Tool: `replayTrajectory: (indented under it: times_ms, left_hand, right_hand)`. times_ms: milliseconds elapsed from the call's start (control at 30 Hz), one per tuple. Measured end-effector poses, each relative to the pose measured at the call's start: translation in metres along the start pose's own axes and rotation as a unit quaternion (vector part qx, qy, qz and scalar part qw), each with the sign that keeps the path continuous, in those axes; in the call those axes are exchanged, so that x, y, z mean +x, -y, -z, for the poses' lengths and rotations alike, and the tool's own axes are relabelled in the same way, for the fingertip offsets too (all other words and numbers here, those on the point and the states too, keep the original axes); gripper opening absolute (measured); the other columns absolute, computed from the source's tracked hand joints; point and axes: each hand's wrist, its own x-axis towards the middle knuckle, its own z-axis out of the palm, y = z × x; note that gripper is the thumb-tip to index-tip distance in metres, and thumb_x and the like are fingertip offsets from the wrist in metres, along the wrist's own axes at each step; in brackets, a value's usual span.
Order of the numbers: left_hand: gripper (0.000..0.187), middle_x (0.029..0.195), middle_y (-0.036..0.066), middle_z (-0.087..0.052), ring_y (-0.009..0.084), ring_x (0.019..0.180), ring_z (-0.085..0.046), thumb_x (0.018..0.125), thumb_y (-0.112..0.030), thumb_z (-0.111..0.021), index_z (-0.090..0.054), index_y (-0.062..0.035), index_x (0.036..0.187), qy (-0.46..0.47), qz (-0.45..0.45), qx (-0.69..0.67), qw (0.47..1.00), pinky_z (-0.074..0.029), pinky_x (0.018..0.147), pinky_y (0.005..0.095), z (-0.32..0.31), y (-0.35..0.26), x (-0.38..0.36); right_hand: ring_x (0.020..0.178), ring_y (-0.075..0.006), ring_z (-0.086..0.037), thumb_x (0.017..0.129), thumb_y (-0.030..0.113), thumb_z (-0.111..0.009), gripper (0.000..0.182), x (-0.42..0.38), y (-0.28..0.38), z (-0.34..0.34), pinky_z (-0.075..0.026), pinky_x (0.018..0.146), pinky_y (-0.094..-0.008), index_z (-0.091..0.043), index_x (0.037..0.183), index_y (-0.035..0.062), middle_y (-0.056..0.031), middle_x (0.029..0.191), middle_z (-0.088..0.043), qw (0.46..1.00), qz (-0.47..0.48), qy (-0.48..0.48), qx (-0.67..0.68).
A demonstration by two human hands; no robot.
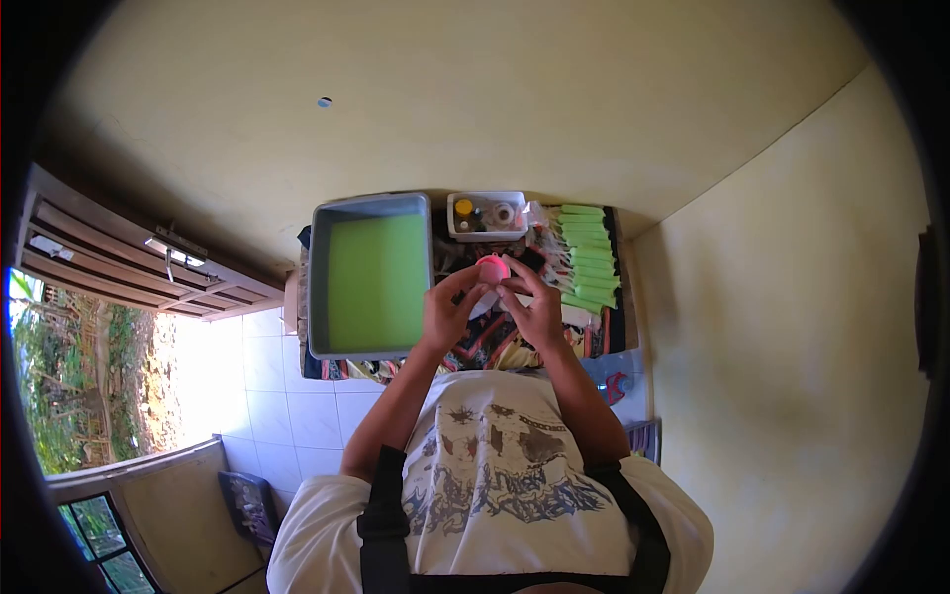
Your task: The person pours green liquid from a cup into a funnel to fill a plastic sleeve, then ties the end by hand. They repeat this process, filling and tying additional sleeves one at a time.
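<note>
A small pink funnel (494, 266) is held up in front of my chest, over the patterned cloth. My left hand (453, 305) pinches it from the left, thumb and fingers closed. From the other side, my right hand (535, 309) also has its fingers closed at the funnel. Below the funnel, between my hands, hangs a pale piece of thin plastic (483, 301); its exact shape and which fingers grip it are hard to make out. Left of my hands stands a grey basin (425, 277) with green liquid (376, 282) in it.
Behind my hands, a white container (487, 237) holds a yellow-lidded jar (463, 208) and a roll of tape (503, 215). Several filled green plastic tubes (592, 259) lie at the right on the patterned cloth (515, 353). A wall rises behind; an open door (148, 243) is at left.
</note>
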Motion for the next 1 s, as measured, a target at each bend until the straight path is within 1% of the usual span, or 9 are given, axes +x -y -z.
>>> replayTrajectory:
  times_ms: [67,133,233,333,433,467,667,867,1000]
  left_hand:
    - [0.035,0.11,0.01,-0.083,0.0119,0.1,-0.076,0.097,-0.008,-0.083,-0.075,0.0036,0.129,-0.044,0.041,-0.089,0.994,-0.06,0.091,0.0293,-0.001,0.006,-0.001]
    - [0.034,0.11,0.011,-0.083,0.0131,0.1,-0.077,0.096,-0.007,-0.083,-0.076,0.0035,0.128,-0.04,0.064,-0.061,0.995,-0.061,0.089,0.0293,0.006,-0.006,-0.005]
    - [0.033,0.11,0.012,-0.081,0.0143,0.1,-0.076,0.094,-0.003,-0.083,-0.075,0.0053,0.125,-0.059,0.111,-0.073,0.989,-0.061,0.091,0.0286,0.011,-0.007,-0.013]
    - [0.032,0.109,0.013,-0.081,0.0148,0.098,-0.077,0.092,0.0,-0.085,-0.075,0.0054,0.122,-0.114,0.161,-0.105,0.975,-0.061,0.091,0.0276,0.011,-0.003,-0.02]
    - [0.031,0.104,0.011,-0.081,0.0134,0.095,-0.076,0.091,-0.001,-0.085,-0.075,0.0032,0.121,-0.144,0.15,-0.137,0.969,-0.061,0.087,0.0267,0.013,0.009,-0.023]
    - [0.031,0.102,0.009,-0.081,0.0127,0.094,-0.076,0.092,-0.002,-0.085,-0.075,0.0024,0.12,-0.146,0.139,-0.149,0.968,-0.061,0.086,0.0264,0.013,0.014,-0.026]
    - [0.032,0.105,0.012,-0.081,0.016,0.096,-0.078,0.093,0.003,-0.082,-0.072,0.006,0.123,-0.172,0.145,-0.194,0.955,-0.063,0.092,0.0285,0.013,0.005,-0.03]
    - [0.032,0.108,0.014,-0.081,0.0173,0.098,-0.078,0.093,0.004,-0.081,-0.072,0.0071,0.124,-0.17,0.134,-0.241,0.946,-0.063,0.092,0.0296,0.013,0.015,-0.029]
    - [0.03,0.105,0.014,-0.082,0.0168,0.094,-0.079,0.094,0.004,-0.08,-0.073,0.0071,0.124,-0.162,0.146,-0.202,0.955,-0.064,0.09,0.0293,0.017,0.011,-0.027]
  right_hand:
    - [0.103,-0.0196,-0.081,0.097,0.004,-0.076,0.055,0.005,0.0,0.0,-0.06,0.092,-0.0319,-0.062,0.151,0.0055,-0.0142,0.108,-0.083,0.999,0.034,0.02,-0.012]
    - [0.1,-0.0216,-0.081,0.096,0.004,-0.075,0.054,0.009,-0.004,-0.001,-0.06,0.09,-0.0302,-0.063,0.149,0.0043,-0.015,0.109,-0.083,0.994,0.092,0.04,-0.042]
    - [0.097,-0.0236,-0.082,0.096,0.008,-0.076,0.054,0.015,-0.003,0.002,-0.059,0.094,-0.0321,-0.063,0.148,0.0037,-0.0154,0.115,-0.082,0.991,0.05,0.12,0.03]
    - [0.096,-0.0316,-0.079,0.093,0.021,-0.081,0.055,0.026,-0.068,-0.009,-0.062,0.088,-0.0381,-0.067,0.145,0.0089,-0.0119,0.113,-0.08,0.992,-0.017,0.12,0.04]
    - [0.109,-0.0333,-0.075,0.09,0.029,-0.084,0.054,0.02,-0.131,-0.026,-0.061,0.094,-0.0422,-0.071,0.139,0.011,-0.0111,0.132,-0.073,0.949,0.095,0.12,-0.277]
    - [0.117,-0.0342,-0.071,0.088,0.027,-0.085,0.043,0.013,-0.137,-0.029,-0.059,0.098,-0.0454,-0.077,0.126,0.0112,-0.0121,0.142,-0.064,0.942,0.037,0.15,-0.298]
    - [0.101,-0.0336,-0.073,0.088,0.015,-0.083,0.017,0.011,-0.169,-0.037,-0.06,0.091,-0.0442,-0.082,0.103,0.0088,-0.0102,0.114,-0.074,0.957,0.038,0.16,-0.239]
    - [0.097,-0.0319,-0.075,0.09,0.009,-0.08,0.011,0.015,-0.16,-0.031,-0.061,0.083,-0.0422,-0.081,0.101,0.0088,-0.0097,0.106,-0.075,0.974,0.109,0.061,-0.189]
    - [0.099,-0.0289,-0.077,0.095,0.005,-0.079,0.016,0.023,-0.115,-0.012,-0.062,0.077,-0.0373,-0.076,0.11,0.0065,-0.0115,0.109,-0.078,0.97,0.188,-0.049,-0.149]
